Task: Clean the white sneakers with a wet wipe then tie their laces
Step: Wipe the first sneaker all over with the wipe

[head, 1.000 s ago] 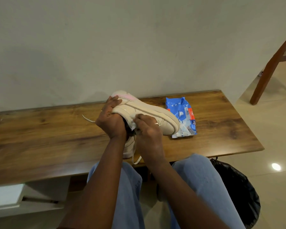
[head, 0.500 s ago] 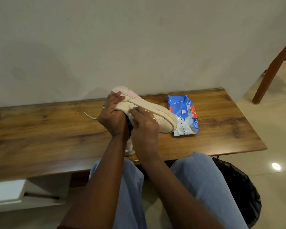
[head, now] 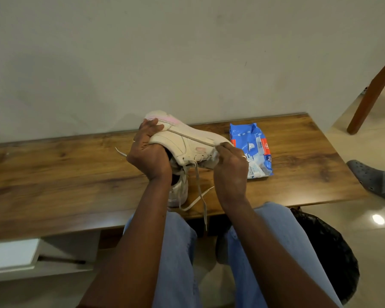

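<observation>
left hand (head: pixel 150 160) grips heel of white sneaker (head: pixel 185 143) held above wooden table (head: pixel 65 174); right hand (head: pixel 230 167) pinches wet wipe (head: pixel 215 154) on its toe. second sneaker (head: pixel 178 192) on table. blue wipes pack (head: pixel 252 147) just beside, contents hidden.

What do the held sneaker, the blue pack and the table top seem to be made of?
Held sneaker: likely leather or synthetic, smooth, stitched panels.
Blue pack: thin glossy plastic film, crinkled.
Table top: wood or wood-look laminate, visible grain, satin sheen.

Dim, even indoor light; soft shadows on the pale plaster wall (head: pixel 187 52); ceiling-light glare spot on the glossy tiled floor (head: pixel 365 232); edges bowed, slight blur.
</observation>
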